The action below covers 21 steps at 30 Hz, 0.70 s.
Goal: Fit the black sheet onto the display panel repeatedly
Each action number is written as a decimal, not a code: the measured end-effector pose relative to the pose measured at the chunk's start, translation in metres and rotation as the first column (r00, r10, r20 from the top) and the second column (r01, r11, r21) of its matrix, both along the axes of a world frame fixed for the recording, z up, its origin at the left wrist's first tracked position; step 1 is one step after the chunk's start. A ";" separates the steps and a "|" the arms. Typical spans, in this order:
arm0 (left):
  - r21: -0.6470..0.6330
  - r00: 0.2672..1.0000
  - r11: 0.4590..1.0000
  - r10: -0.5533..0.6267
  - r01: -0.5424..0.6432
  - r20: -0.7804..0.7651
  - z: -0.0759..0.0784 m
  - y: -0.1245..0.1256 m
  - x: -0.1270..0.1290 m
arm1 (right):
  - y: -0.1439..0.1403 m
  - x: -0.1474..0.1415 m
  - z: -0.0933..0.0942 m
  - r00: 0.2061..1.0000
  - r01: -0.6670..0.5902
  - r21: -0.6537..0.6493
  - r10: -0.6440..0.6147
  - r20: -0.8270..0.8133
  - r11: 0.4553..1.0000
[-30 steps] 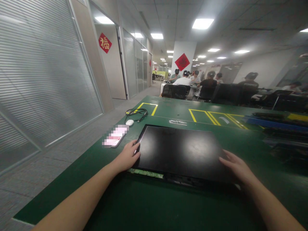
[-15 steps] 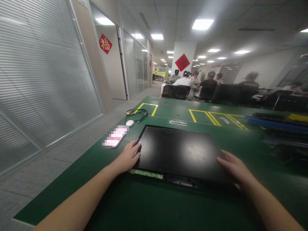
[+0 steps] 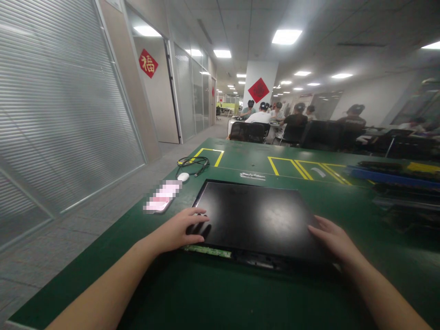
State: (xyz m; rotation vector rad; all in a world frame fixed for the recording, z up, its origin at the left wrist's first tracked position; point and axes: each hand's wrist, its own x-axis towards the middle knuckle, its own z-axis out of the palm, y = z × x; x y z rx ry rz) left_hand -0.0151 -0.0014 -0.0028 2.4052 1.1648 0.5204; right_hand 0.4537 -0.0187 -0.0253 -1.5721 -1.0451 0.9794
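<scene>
On green table (image 3: 240, 298) in office, left hand (image 3: 178, 231) and right hand (image 3: 332, 238) flat, fingers apart, on black panel (image 3: 257, 217).

Black panel (image 3: 256, 217) flat on green table (image 3: 220, 293). L hand (image 3: 178, 231) on panel's near-left corner, fingers spread; R hand (image 3: 332, 240) on near-right edge. Phone (image 3: 161, 201) left of panel, mouse (image 3: 183, 176) beyond its far-left corner.

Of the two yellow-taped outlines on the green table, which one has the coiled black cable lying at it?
The left yellow outline, nearest the glass wall; the cable overlaps its near-left corner.
</scene>
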 end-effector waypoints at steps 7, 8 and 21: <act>0.018 0.999 0.999 -0.046 0.046 -0.005 0.009 -0.006 0.007 | 0.000 0.002 0.000 1.000 -0.005 0.002 0.005 0.016 1.000; 0.017 0.999 0.999 -0.051 0.051 -0.002 0.010 -0.006 0.008 | -0.001 0.001 0.000 1.000 -0.002 -0.004 0.003 0.012 1.000; -0.011 0.992 0.992 -0.123 0.123 0.005 0.018 -0.005 -0.001 | -0.001 -0.001 0.002 0.998 0.053 -0.058 -0.054 -0.011 0.997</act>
